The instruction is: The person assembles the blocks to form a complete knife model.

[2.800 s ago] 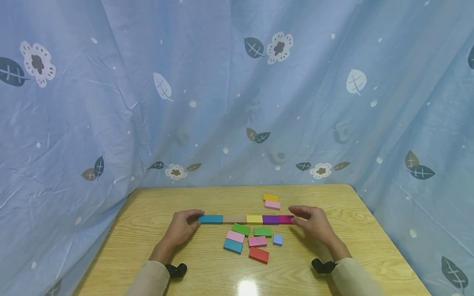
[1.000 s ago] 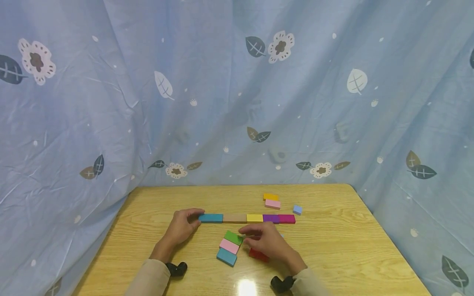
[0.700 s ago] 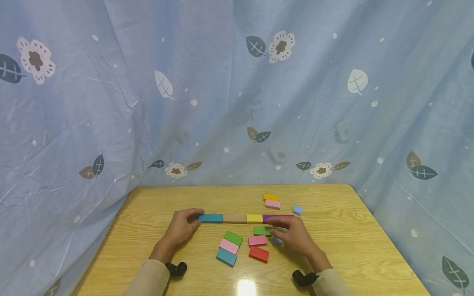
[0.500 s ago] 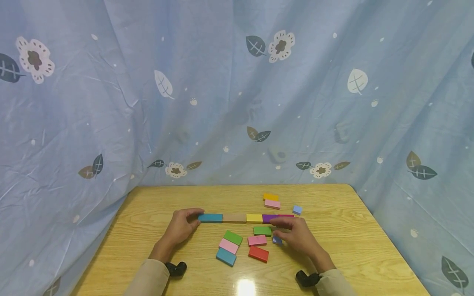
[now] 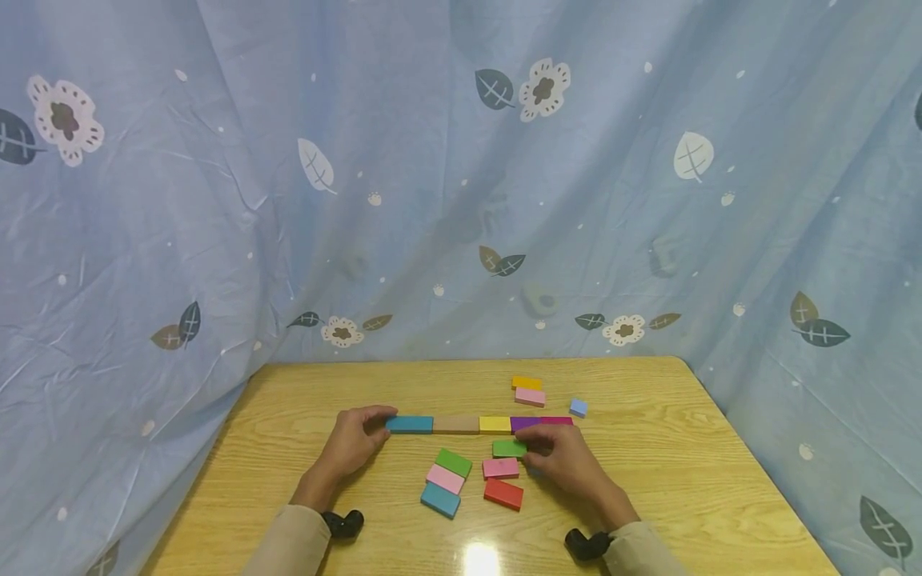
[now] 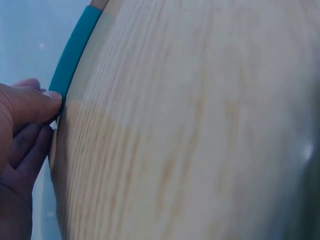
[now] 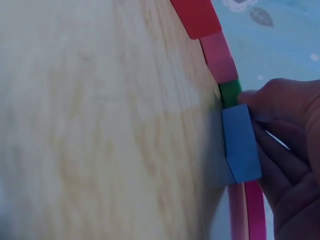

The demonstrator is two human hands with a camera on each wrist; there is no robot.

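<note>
A straight row of blocks crosses the table: blue (image 5: pixel 410 425), tan (image 5: pixel 456 425), yellow (image 5: pixel 495 425), purple (image 5: pixel 525 425) and magenta (image 5: pixel 557 420). My left hand (image 5: pixel 353 440) pinches the left end of the blue block, thumb in front, as the left wrist view shows. Below the row, my right hand (image 5: pixel 569 458) holds the right end of a green block (image 5: pixel 508 449) between thumb and fingers. A light-blue block (image 7: pixel 241 144) stands just before that thumb in the right wrist view; in the head view the hand mostly hides it. A pink block (image 5: pixel 500 469) lies below the green one.
A red block (image 5: pixel 503 494) lies nearest me. To its left sit a green (image 5: pixel 454 462), a pale pink (image 5: pixel 445 479) and a blue block (image 5: pixel 440 500), touching. Behind the row are orange (image 5: pixel 527 383), pink (image 5: pixel 530 397) and light-blue (image 5: pixel 579 408) blocks. A curtain (image 5: pixel 461 200) hangs behind the table.
My right hand has left the magenta block, passed over the middle blocks and come to the green block's right end. The left trio has shifted toward me and leftward. My left hand stays put.
</note>
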